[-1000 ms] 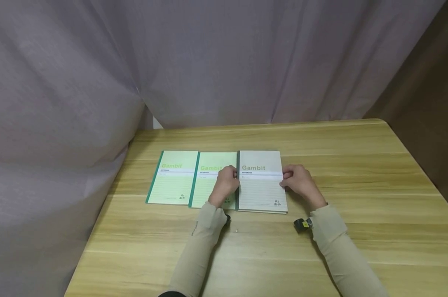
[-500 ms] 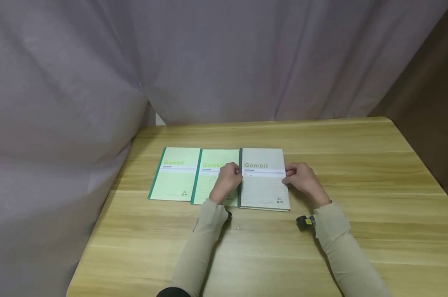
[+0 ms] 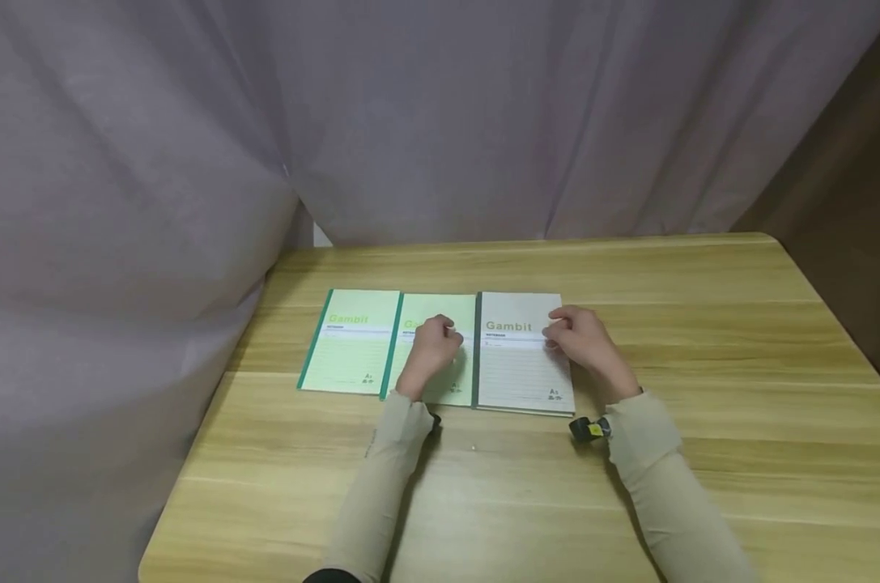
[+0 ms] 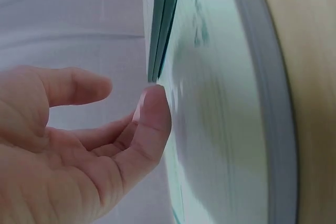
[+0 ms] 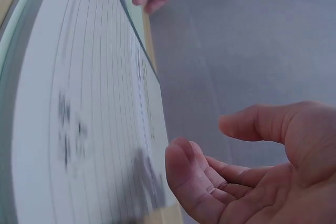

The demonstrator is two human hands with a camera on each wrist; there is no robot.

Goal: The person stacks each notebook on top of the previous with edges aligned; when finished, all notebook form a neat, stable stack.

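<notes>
From the head camera, three notebooks lie side by side in a row on the wooden table (image 3: pixel 702 364), their long edges touching or nearly so: a light green notebook (image 3: pixel 352 344) at the left end, a middle green notebook (image 3: pixel 440 356) next to it, and a grey notebook (image 3: pixel 523 360) at the right end. The left hand (image 3: pixel 431 350) hovers over or rests on the middle green notebook, just left of the grey notebook's dark spine, its fingers loosely bent and closed on nothing. The right hand (image 3: pixel 581 340) sits at the grey notebook's right edge near its upper part, fingers relaxed and partly over the cover; no grasp shows. A purple-grey curtain (image 3: pixel 410 121) hangs behind the table. In the left wrist view, the left hand (image 4: pixel 73 145) is loose, thumb and fingers apart and holding nothing; the thumb tip lies right against the pale green cover of the middle green notebook (image 4: pixel 220 129), though true contact cannot be told. In the right wrist view, the right hand (image 5: pixel 247 166) is likewise slack, fingers separated and empty, with the lined cover of the grey notebook (image 5: pixel 89 119) just beside the fingertips, apart from them.
</notes>
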